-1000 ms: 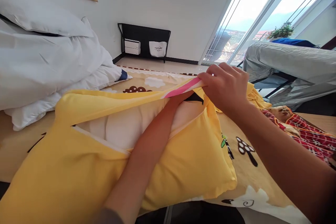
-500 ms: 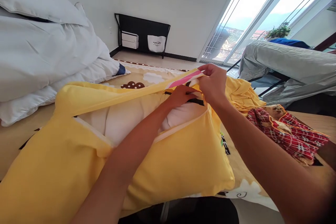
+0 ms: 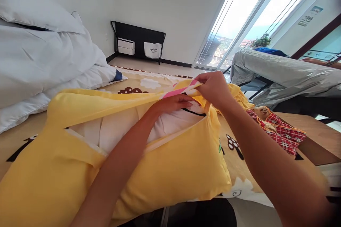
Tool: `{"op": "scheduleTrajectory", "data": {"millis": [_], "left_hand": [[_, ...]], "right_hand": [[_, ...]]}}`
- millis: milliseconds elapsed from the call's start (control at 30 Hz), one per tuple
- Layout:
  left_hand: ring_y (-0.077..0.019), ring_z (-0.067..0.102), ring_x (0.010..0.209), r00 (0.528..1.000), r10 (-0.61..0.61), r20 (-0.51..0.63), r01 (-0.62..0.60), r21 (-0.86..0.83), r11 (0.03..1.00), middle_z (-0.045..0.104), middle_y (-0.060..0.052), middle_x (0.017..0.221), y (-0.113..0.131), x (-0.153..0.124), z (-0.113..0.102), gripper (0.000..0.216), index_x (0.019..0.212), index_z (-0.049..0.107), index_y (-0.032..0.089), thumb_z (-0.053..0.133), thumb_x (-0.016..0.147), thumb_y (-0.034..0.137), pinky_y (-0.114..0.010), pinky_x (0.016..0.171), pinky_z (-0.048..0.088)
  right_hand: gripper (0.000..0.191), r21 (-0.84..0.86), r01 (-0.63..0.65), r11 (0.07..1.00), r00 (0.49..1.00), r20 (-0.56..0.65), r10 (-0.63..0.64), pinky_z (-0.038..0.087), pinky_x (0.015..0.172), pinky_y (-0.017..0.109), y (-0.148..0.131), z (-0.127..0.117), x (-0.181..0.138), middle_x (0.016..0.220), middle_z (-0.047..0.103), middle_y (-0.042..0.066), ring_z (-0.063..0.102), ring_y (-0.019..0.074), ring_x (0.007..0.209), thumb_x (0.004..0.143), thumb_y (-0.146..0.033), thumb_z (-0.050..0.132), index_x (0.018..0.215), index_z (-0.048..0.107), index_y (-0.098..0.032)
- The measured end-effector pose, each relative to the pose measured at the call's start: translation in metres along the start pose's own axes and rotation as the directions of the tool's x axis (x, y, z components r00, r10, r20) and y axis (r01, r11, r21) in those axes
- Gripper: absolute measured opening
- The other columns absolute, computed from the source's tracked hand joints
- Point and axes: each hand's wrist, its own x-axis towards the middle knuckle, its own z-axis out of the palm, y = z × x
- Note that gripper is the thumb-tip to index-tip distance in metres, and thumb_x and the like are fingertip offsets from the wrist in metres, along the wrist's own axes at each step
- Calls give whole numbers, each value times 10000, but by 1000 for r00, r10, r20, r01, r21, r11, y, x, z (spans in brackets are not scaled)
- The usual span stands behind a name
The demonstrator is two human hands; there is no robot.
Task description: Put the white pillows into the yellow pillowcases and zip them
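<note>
A yellow pillowcase (image 3: 170,170) lies across the bed in front of me with a white pillow (image 3: 119,131) showing through its open side. My right hand (image 3: 213,88) pinches the raised upper edge of the pillowcase, where a pink and white strip (image 3: 178,91) runs. My left hand (image 3: 173,102) reaches into the opening just below that edge, fingers curled against the white pillow near the far corner.
A beige cartoon-print sheet (image 3: 239,163) covers the bed. A white duvet and pillow (image 3: 39,56) are heaped at left. A red plaid cloth (image 3: 277,131) lies at right. Beyond are a grey covered piece of furniture (image 3: 282,74), a black rack (image 3: 138,42) and glass doors.
My left hand has drawn back out of the pillowcase corner, so its fingers now show. My right hand has kept hold of the upper edge and shifted slightly left.
</note>
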Motion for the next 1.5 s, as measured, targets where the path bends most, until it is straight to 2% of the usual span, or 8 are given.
{"op": "scheduleTrajectory", "data": {"millis": [133,267,367,467,600,767,1033,1500], "left_hand": [[-194,597,926,989,-8,-148,37,192,981,672,-31,1019,3,23,15,243,1055,683,187,531,869,222,-296,862,447],[-265,576,977,888,67,-454,124,377,918,639,-115,1011,5,67,46,228,1045,613,114,469,869,93,-379,905,427],[-326,569,1032,845,75,-529,191,429,883,619,-163,1061,-4,79,66,258,1109,574,102,450,882,107,-433,921,414],[-337,569,1085,863,169,-476,174,593,786,616,-194,1116,-20,66,77,295,1142,572,89,399,905,124,-443,937,418],[-300,471,1266,894,394,-213,-46,831,554,578,-197,1254,-31,47,89,335,1188,575,77,387,939,200,-416,1078,332],[-278,394,1351,936,271,-224,106,915,390,498,-196,1385,-30,49,99,428,1299,508,50,343,960,254,-416,1121,298],[-239,313,1392,989,-59,-135,146,833,534,356,-115,1513,-29,73,80,565,1405,410,104,343,933,408,-376,1148,249],[-300,300,1389,972,-126,-199,235,813,533,306,-207,1517,-77,85,80,656,1468,278,32,362,929,396,-436,1120,268]], "right_hand": [[139,15,-45,999,999,0,45,325,509,287,-12,-8,-8,530,510,0,411,131,514,654,-214,546,704,673,-185],[257,-151,17,988,985,-165,-42,337,567,297,-25,-15,-16,570,545,7,461,153,555,633,-150,468,783,670,-204],[297,-281,52,958,969,-220,-116,327,596,310,-21,-18,-18,574,546,12,468,163,556,656,-150,435,826,668,-218],[278,-319,69,945,972,-194,-136,318,597,310,-9,-17,-18,552,528,8,447,159,537,668,-159,438,815,667,-217],[267,-301,64,952,970,-205,-130,325,599,299,2,-12,-19,544,513,-3,427,149,519,681,-155,439,819,659,-217],[205,-253,139,957,947,-250,-204,335,592,291,9,-11,-19,484,428,-34,368,132,467,671,-165,475,764,647,-225],[176,-170,213,962,931,-265,-253,354,598,278,14,-6,-18,461,410,-52,334,103,448,642,-203,490,709,653,-202],[263,-211,297,931,947,-64,-316,372,578,267,37,14,-11,640,646,7,563,159,602,640,-153,485,763,710,-212]]}}
